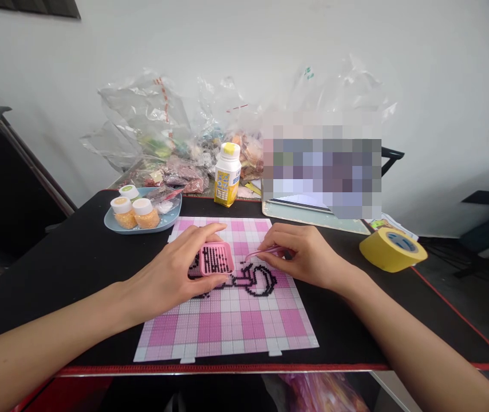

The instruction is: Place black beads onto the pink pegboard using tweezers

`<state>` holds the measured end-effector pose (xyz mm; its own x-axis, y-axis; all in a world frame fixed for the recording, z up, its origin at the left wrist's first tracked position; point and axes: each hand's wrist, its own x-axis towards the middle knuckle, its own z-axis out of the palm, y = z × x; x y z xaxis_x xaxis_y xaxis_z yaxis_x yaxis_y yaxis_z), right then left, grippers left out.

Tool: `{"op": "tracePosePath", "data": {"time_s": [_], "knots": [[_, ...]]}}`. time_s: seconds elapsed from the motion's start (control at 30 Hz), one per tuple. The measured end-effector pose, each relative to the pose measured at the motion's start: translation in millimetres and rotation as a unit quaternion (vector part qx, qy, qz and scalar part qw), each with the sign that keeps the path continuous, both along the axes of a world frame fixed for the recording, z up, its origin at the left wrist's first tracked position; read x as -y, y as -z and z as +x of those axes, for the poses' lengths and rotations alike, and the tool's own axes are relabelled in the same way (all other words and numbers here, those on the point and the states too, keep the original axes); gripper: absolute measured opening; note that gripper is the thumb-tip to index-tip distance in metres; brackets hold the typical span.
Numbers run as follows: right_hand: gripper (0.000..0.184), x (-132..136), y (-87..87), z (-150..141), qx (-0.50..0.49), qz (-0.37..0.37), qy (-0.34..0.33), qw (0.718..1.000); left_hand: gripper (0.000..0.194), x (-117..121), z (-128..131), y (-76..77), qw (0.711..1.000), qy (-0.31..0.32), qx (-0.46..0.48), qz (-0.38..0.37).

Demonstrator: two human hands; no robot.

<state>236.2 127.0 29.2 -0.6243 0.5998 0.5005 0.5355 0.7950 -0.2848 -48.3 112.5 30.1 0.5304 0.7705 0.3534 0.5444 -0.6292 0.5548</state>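
Note:
My left hand (173,266) is closed around a small pink bead tray (216,258), fingers along its far side and thumb along its near side. Rows of black beads lie in the tray's grooves. Pink tweezers (265,250) are pinched in my right hand (302,252), their tips pointing left, just over the pegboard. The pegboard (214,329) is checked in pink and white and lies beneath both hands. On it black beads form an outline with a rounded loop (261,280) near my right hand. Part of the pattern is hidden by my left hand and the tray.
A blue plate (111,222) bears jars of orange beads (145,214). Behind the board stand a yellow-and-white bottle (227,174) and a propped, blurred screen (322,171). Clear plastic bags (150,114) line the wall. A yellow tape roll (393,250) sits at right on the black mat (351,332).

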Motion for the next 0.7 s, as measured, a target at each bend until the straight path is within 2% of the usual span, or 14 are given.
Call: {"op": "tracePosePath", "data": {"time_s": [0.7], "knots": [[0.014, 0.2, 0.3, -0.4, 0.005, -0.006, 0.002, 1.000, 0.063, -0.4, -0.7, 2.2, 1.000, 0.005, 0.001, 0.007]]}}
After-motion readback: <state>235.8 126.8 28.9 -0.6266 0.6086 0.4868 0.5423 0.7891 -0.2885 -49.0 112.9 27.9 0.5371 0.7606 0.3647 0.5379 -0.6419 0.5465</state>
